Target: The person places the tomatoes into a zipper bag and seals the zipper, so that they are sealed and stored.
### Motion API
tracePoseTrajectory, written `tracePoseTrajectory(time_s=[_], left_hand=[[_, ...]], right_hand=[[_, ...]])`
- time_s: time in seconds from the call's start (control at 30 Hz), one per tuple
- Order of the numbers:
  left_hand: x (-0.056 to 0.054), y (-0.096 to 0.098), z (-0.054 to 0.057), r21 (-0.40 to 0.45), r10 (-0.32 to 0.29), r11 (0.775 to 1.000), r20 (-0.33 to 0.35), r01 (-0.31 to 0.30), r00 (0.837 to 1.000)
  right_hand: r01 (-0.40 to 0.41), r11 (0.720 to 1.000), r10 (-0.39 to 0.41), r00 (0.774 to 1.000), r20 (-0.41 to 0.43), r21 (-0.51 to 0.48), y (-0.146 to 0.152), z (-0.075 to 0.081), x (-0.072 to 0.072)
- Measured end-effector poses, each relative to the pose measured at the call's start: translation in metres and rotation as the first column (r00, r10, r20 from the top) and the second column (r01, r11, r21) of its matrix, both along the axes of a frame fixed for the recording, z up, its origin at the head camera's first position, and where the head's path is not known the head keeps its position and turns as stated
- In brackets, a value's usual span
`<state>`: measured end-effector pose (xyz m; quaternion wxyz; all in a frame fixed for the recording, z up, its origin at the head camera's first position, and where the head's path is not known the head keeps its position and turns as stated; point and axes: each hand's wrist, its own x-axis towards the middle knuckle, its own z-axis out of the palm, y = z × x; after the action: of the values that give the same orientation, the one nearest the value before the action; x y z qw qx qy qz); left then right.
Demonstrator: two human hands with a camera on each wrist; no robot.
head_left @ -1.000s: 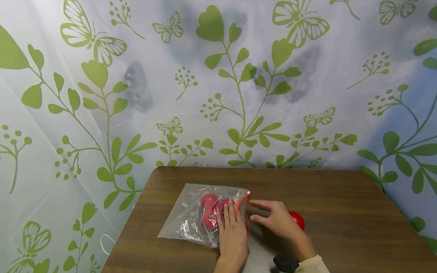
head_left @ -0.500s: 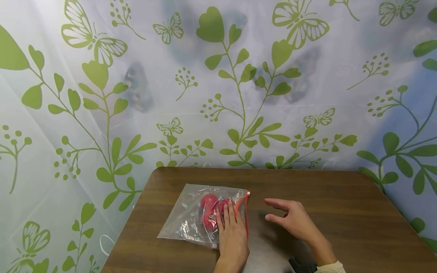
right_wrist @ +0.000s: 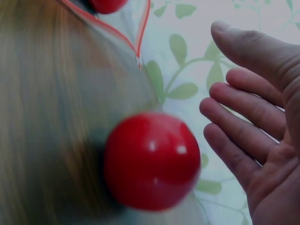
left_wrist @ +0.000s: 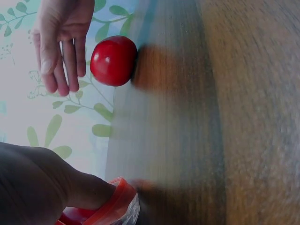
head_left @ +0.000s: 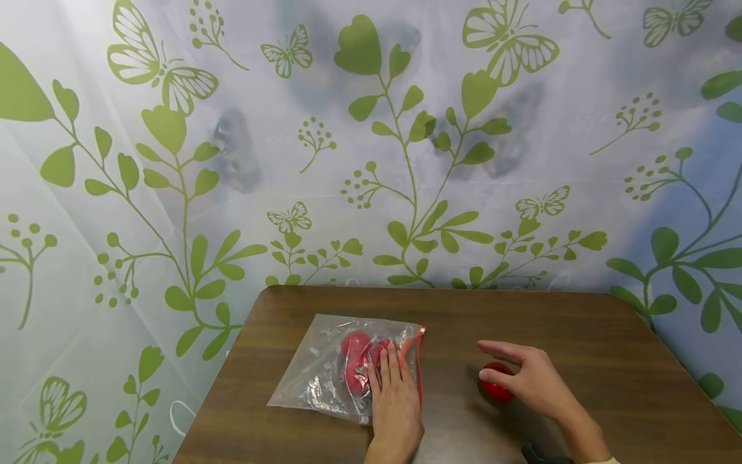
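A clear plastic zip bag (head_left: 301,380) with an orange-red edge (left_wrist: 115,204) lies flat on the table, several red tomatoes (head_left: 355,343) inside. My left hand (head_left: 396,406) rests on its mouth end with straight fingers; in the left wrist view the thumb lies against the orange-red edge. One loose tomato (head_left: 496,390) sits on the wood to the right of the bag. Around its far right side hovers my right hand (head_left: 539,380), thumb and fingers spread apart. The right wrist view shows a gap between that tomato (right_wrist: 152,161) and the fingers (right_wrist: 248,103).
The brown wooden table (head_left: 580,335) ends at a straight back edge with rounded corners. Behind it hangs a pale curtain (head_left: 359,258) printed with green leaves and butterflies. A dark wristband (head_left: 542,454) shows at my right wrist.
My right hand has moved right from the bag's mouth to the loose tomato, which it hid from the head view half a second ago. My left hand and the bag stay put.
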<state>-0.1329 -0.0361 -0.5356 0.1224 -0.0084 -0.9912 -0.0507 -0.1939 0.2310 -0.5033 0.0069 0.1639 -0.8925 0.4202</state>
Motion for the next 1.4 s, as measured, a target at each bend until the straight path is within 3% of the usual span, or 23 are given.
tracePoseTrajectory(time_s=[0.47,0.73,1.4], left_hand=[[0.002,-0.001,0.0,-0.026,-0.006,1.0,-0.031,0.005,1.0],[0.002,-0.001,0.001,-0.028,-0.011,1.0,-0.011,0.011,1.0],[-0.001,0.001,0.001,0.0,-0.006,1.0,0.017,0.006,1.0]], right_hand=[[0.063,0.995,-0.064,0.998,0.012,0.077,0.042,-0.001,0.011],[0.066,0.993,-0.065,0.998,-0.019,0.095,0.059,-0.007,0.019],[0.057,0.997,-0.06,0.997,0.049,0.043,0.065,-0.03,0.018]])
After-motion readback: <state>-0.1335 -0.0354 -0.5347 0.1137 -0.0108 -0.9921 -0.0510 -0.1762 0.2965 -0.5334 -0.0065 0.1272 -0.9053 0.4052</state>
